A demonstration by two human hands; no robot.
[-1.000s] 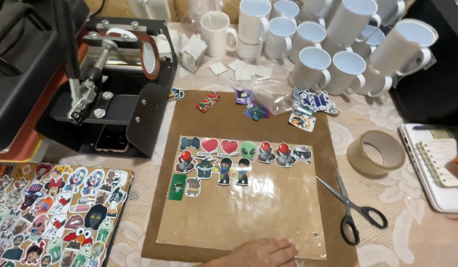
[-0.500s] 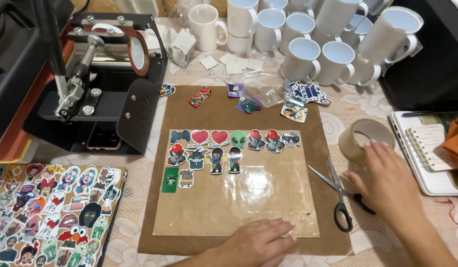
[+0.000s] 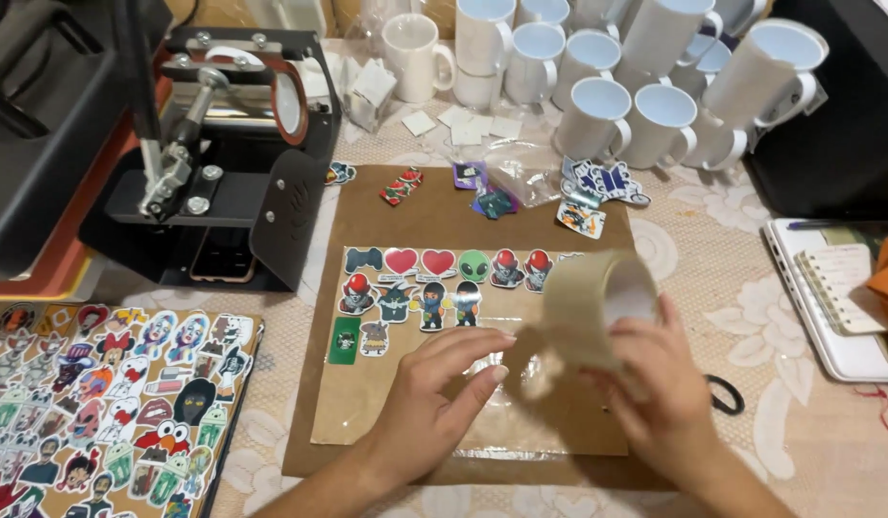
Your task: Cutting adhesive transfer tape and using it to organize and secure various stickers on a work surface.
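Note:
My right hand [image 3: 655, 388] holds a roll of tan tape [image 3: 597, 307] lifted above a brown cardboard sheet [image 3: 425, 206]. My left hand [image 3: 444, 384] has its fingers stretched toward the roll, fingertips close to its lower edge, over a clear plastic film [image 3: 367, 393] lying on the cardboard. Several small colourful stickers [image 3: 434, 283] sit in rows under the film's far part. Black scissors [image 3: 727, 395] lie mostly hidden behind my right hand.
A black mug heat press [image 3: 223, 163] stands at the far left. Several white mugs [image 3: 636, 86] crowd the back. A large sticker sheet [image 3: 98, 403] lies at near left. A notebook [image 3: 842, 288] rests on a white laptop at right. Loose stickers [image 3: 592, 187] lie beyond the cardboard.
My right hand took the tape roll from the table at right and brought it over the cardboard. My left hand lifted off the film's near edge toward the roll.

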